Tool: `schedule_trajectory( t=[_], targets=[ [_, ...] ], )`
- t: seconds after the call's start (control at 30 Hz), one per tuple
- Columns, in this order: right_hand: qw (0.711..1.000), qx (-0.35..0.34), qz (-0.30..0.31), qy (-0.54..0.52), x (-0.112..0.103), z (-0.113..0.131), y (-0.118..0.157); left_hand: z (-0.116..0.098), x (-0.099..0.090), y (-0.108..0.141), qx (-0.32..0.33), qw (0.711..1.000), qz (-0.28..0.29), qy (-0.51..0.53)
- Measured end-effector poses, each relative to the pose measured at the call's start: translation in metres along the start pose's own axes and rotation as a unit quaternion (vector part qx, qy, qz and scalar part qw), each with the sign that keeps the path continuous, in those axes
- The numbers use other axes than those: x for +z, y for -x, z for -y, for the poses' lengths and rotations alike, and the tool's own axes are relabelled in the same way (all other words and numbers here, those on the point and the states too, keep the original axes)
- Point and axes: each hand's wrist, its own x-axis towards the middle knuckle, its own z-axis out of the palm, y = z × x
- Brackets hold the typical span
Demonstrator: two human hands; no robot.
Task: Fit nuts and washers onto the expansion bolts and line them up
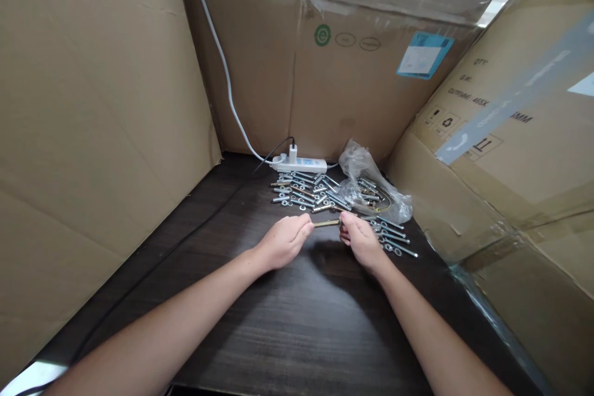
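Note:
Between my hands a brass-coloured metal bolt or sleeve (327, 223) is held level above the dark table. My left hand (285, 240) is closed round its left end, thumb on top. At the other end my right hand (360, 237) pinches it with thumb and forefinger, the other fingers curled in. Just behind the hands, several metal bolts, sleeves and washers (302, 193) lie in rows. More long thin bolts and washers (394, 237) are spread to the right of my right hand.
A white power strip (304, 164) with a plug and cables stands at the back of the dark wooden table (297, 328). A clear plastic bag (364, 167) with metal parts lies at the back right. Large cardboard boxes wall in the left (93, 105), back and right sides.

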Motion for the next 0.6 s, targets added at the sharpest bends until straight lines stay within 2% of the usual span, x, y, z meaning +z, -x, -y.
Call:
schedule_trajectory(
  t=[0.13, 0.27, 0.37, 0.47, 0.53, 0.6],
  targets=[
    [1.000, -0.007, -0.005, 0.011, -0.001, 0.000, 0.000, 0.003, 0.004, 0.002, -0.025, 0.998, -0.010, 0.056],
    [1.000, 0.020, -0.005, 0.002, 0.001, -0.003, -0.002, 0.004, 0.003, -0.001, -0.026, 0.999, -0.020, 0.028],
    [1.000, 0.020, -0.011, 0.014, 0.000, -0.006, -0.004, 0.000, -0.001, -0.004, -0.021, 1.000, 0.007, -0.010],
    [0.994, -0.031, -0.036, 0.102, -0.004, -0.006, -0.004, -0.013, -0.008, 0.001, -0.045, 0.994, 0.064, -0.072],
    [0.977, -0.081, -0.057, 0.190, -0.008, -0.003, -0.003, -0.027, -0.013, 0.013, -0.066, 0.988, 0.077, -0.118],
    [0.955, -0.125, -0.077, 0.260, -0.010, 0.001, -0.003, -0.040, -0.014, 0.027, -0.044, 0.987, 0.113, -0.109]
  ],
)
